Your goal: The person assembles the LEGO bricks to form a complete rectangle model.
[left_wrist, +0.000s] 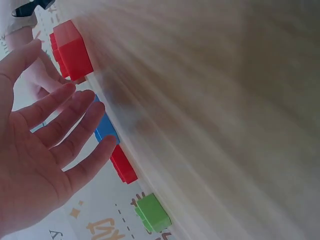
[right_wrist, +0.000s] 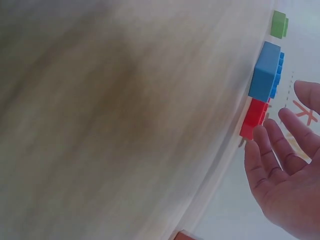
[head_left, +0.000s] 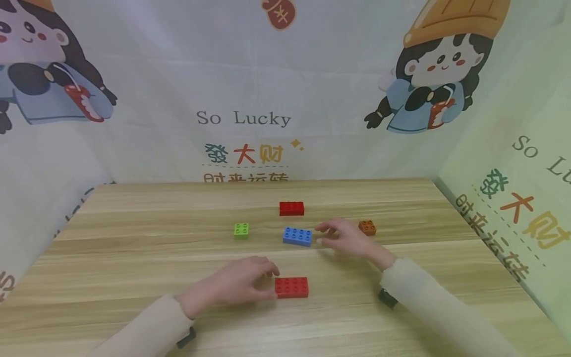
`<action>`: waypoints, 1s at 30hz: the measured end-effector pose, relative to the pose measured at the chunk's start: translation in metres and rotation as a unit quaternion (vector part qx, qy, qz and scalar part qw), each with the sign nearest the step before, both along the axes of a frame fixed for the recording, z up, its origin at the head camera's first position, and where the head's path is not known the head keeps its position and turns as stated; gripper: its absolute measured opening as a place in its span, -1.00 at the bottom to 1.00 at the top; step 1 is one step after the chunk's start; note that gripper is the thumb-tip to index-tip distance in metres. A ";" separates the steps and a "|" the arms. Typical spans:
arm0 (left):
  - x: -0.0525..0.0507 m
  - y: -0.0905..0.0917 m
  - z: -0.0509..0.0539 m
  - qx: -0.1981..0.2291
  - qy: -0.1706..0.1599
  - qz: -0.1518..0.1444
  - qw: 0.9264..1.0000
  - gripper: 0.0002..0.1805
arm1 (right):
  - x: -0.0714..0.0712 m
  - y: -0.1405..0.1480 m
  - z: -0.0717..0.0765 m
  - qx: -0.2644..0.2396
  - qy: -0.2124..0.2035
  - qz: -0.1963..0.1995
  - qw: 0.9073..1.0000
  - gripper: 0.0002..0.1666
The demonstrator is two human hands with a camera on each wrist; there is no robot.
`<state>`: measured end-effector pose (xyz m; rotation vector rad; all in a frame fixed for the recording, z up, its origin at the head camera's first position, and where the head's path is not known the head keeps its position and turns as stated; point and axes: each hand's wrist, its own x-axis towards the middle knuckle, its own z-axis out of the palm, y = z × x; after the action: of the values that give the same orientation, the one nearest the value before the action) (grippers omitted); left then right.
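My left hand [head_left: 243, 281] hovers at the left end of the near red building brick [head_left: 292, 287], thumb and fingers apart around that end. In the left wrist view, a gap shows between the left hand [left_wrist: 45, 150] and this red brick [left_wrist: 72, 50]. To the right of the blue brick [head_left: 297, 237] is my right hand [head_left: 345, 238], its fingers loosely bent and holding nothing. The right wrist view shows the right hand [right_wrist: 287, 175] apart from the blue brick [right_wrist: 265, 72]. Both bricks lie studs up on the table.
A second red brick [head_left: 292, 208] lies farther back, behind the blue one. The small green brick [head_left: 241, 231] sits to the left, and a small brown brick [head_left: 368, 227] lies just beyond my right hand. Printed cloth [head_left: 330, 99] hangs around the wooden table [head_left: 147, 223].
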<state>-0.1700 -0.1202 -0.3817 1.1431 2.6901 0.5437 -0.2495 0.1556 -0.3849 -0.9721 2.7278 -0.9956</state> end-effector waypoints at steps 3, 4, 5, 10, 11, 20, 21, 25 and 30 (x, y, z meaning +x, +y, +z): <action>0.000 0.002 -0.001 -0.004 0.001 -0.003 1.000 -0.55 | -0.002 -0.004 0.000 0.013 0.000 -0.006 1.000 -0.61; -0.001 0.002 -0.002 -0.006 0.000 -0.003 1.000 -0.56 | -0.002 -0.006 0.000 0.018 -0.002 -0.009 1.000 -0.60; -0.001 0.003 -0.002 -0.009 -0.001 -0.002 1.000 -0.56 | -0.003 -0.007 0.000 0.023 -0.003 -0.013 1.000 -0.60; -0.001 0.005 -0.002 -0.017 -0.006 0.003 1.000 -0.55 | -0.005 -0.013 0.003 0.040 -0.013 -0.030 0.999 -0.56; -0.001 0.006 -0.001 -0.017 -0.008 0.003 1.000 -0.56 | -0.005 -0.015 0.003 0.044 -0.015 -0.034 0.998 -0.55; -0.001 0.011 0.002 -0.029 0.004 0.010 1.000 -0.62 | -0.008 -0.024 0.000 0.071 -0.022 -0.054 0.996 -0.51; -0.001 0.011 0.003 -0.030 0.007 0.010 0.999 -0.62 | -0.009 -0.025 -0.001 0.072 -0.022 -0.054 0.996 -0.51; -0.002 0.011 0.003 -0.027 0.009 0.011 1.000 -0.64 | -0.010 -0.028 -0.002 0.073 -0.019 -0.051 0.996 -0.51; -0.004 0.010 0.002 -0.021 0.008 0.013 1.000 -0.64 | -0.009 -0.029 -0.002 0.071 -0.020 -0.053 0.996 -0.55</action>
<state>-0.1735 -0.1102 -0.3797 1.1070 2.7194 0.4819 -0.2586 0.1262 -0.3869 -0.7848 2.7964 -0.8113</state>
